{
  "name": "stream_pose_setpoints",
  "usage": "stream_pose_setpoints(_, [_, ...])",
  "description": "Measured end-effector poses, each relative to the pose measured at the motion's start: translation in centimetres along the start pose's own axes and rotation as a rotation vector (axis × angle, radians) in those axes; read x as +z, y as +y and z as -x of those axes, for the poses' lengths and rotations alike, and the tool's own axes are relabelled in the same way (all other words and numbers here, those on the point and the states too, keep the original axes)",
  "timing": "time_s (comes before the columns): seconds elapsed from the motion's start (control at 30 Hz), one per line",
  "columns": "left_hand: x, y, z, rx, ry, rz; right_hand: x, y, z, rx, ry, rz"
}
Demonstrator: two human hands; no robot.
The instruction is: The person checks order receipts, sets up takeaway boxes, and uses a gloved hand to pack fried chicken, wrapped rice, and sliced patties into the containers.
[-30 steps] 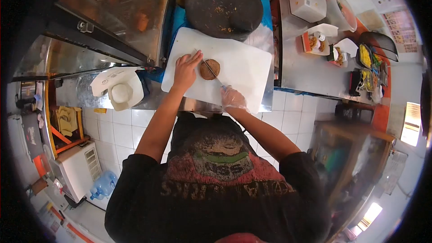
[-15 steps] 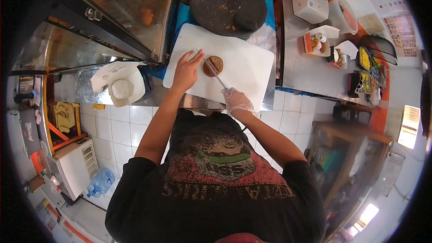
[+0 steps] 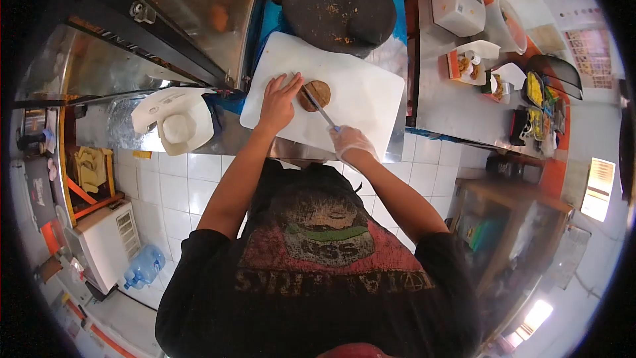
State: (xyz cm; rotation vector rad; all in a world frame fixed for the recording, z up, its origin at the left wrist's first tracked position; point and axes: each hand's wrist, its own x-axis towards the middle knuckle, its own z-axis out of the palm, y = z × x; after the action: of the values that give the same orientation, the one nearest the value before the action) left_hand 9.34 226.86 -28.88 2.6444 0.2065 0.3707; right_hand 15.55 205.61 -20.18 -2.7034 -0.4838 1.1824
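A round brown patty [image 3: 322, 91] lies on the white cutting board [image 3: 358, 86]. My right hand [image 3: 352, 144], in a clear plastic glove, is closed round the handle of a knife [image 3: 324, 114]. The blade slants up and to the left across the patty, its tip close to my left fingers. My left hand [image 3: 279, 103] is just left of the patty, with its fingers stretched out and somewhat apart. Whether the fingertips touch the blade tip or the patty, I cannot tell.
A dark stone mortar [image 3: 338, 6] with crumbs stands behind the board. To the left are a glass-fronted cabinet [image 3: 192, 13] and an opened white takeaway box [image 3: 177, 129]. Food boxes [image 3: 468, 65] and a white appliance [image 3: 458, 5] stand on the right counter.
The knife blade has shifted slightly over the patty, and my right hand has moved a little. My left hand stays beside the patty, a touch nearer to it.
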Motion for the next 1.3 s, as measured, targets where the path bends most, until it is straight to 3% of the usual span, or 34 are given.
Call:
stream_pose_setpoints(0.17, [-2.8,1.7,-2.5,0.098,0.087,0.178,-2.5,-0.1,2.9,0.026,0.015,-0.148])
stream_pose_setpoints(0.4, [-0.8,1.1,-4.5,0.182,0.000,0.077,-0.9,1.8,0.9,0.048,0.093,-0.154])
stream_pose_setpoints(0.73, [0.8,1.5,-3.4,0.062,-0.058,-0.045,1.8,3.3,-2.6,0.087,0.006,-0.060])
stream_pose_setpoints(0.9, [0.6,0.4,-4.9,0.033,-0.121,-0.072,-0.9,2.2,-3.2,0.076,-0.011,-0.017])
stream_pose_setpoints(1.0, [-0.7,0.2,-5.6,0.036,-0.114,0.065,-4.2,2.3,-2.1,0.055,-0.090,-0.047])
stream_pose_setpoints(1.07, [-3.6,1.9,-4.9,-0.058,0.103,0.398,-5.9,3.1,-1.4,0.015,-0.003,-0.030])
stream_pose_setpoints(1.17, [-6.0,2.8,-1.5,-0.085,0.139,0.427,-7.1,5.0,-1.8,0.023,0.090,0.041])
stream_pose_setpoints(1.27, [-7.1,3.7,4.1,-0.222,0.018,0.503,-6.1,7.5,-3.7,-0.045,0.248,0.055])
stream_pose_setpoints(1.3, [-6.7,3.6,6.5,-0.275,-0.044,0.534,-5.7,7.6,-3.7,-0.080,0.398,0.006])
